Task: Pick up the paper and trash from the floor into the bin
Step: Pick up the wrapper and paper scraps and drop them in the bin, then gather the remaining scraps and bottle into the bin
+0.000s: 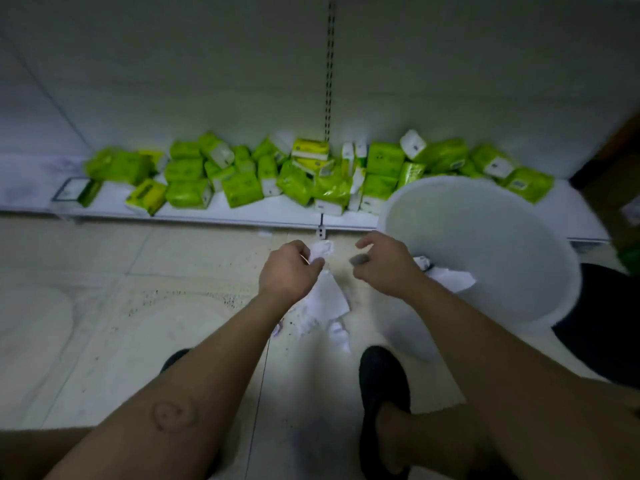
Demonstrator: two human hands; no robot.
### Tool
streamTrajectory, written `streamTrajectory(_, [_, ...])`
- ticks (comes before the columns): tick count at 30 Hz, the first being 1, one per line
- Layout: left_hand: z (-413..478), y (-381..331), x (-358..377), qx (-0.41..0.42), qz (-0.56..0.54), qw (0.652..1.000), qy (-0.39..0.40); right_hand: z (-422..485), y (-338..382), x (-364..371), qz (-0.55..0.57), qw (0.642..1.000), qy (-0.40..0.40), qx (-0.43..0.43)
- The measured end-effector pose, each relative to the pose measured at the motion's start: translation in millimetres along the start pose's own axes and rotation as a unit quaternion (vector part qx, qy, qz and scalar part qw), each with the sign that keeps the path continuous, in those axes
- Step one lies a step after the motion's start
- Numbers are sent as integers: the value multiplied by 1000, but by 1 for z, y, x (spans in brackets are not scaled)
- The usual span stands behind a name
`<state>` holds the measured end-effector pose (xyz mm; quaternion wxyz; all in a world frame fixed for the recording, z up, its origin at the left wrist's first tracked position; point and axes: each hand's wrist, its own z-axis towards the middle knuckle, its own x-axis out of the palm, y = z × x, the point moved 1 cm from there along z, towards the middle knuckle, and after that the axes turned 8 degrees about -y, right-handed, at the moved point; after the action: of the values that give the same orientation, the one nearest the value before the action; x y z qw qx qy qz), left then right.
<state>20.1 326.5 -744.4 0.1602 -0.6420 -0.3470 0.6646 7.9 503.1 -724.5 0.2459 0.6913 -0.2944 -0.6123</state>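
Observation:
My left hand (289,270) is closed on a crumpled white paper (320,252) held above the floor. Below it lie a flat white paper sheet (327,297) and smaller torn scraps (337,332) on the pale tiles. My right hand (384,263) hovers just right of the left, fingers curled and apart, holding nothing that I can see. The white bin (485,237) is tipped toward me at the right, with white paper pieces (446,275) inside near its lower rim, just beyond my right hand.
A low white shelf (242,213) along the wall holds several green and yellow tissue packs (311,171). My black shoe (382,386) stands below the scraps. Dark specks dot the floor tiles. A dark object (602,323) sits right of the bin.

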Motion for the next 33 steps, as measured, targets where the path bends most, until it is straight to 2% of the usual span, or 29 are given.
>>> streamTrajectory(6, [-8, -93, 27, 79, -19, 996, 23, 3, -43, -109, -77, 995, -37, 46])
streamTrajectory(10, [-14, -136, 71, 103, -20, 991, 78, 6, -75, -138, -125, 988, 16, 93])
streamTrajectory(12, [-18, -141, 86, 107, -5, 989, 97, 9, -81, -147, -112, 989, -3, 93])
streamTrajectory(14, [-22, -134, 92, 108, 18, 988, 107, 10, -86, -151, -81, 993, -19, 89])
streamTrajectory(19, [-30, -101, 80, 83, 42, 986, 138, 4, -81, -138, -92, 990, 71, 85])
streamTrajectory(25, [-46, -51, 39, 62, 55, 986, 147, -10, -52, -109, -96, 989, 101, 47])
streamTrajectory(30, [-67, 3, 22, 18, 64, 983, 172, -34, -22, -54, -152, 981, 124, -18])
streamTrajectory(33, [-77, 35, 25, 1, 73, 979, 192, -51, -15, -2, -188, 959, 208, -51])
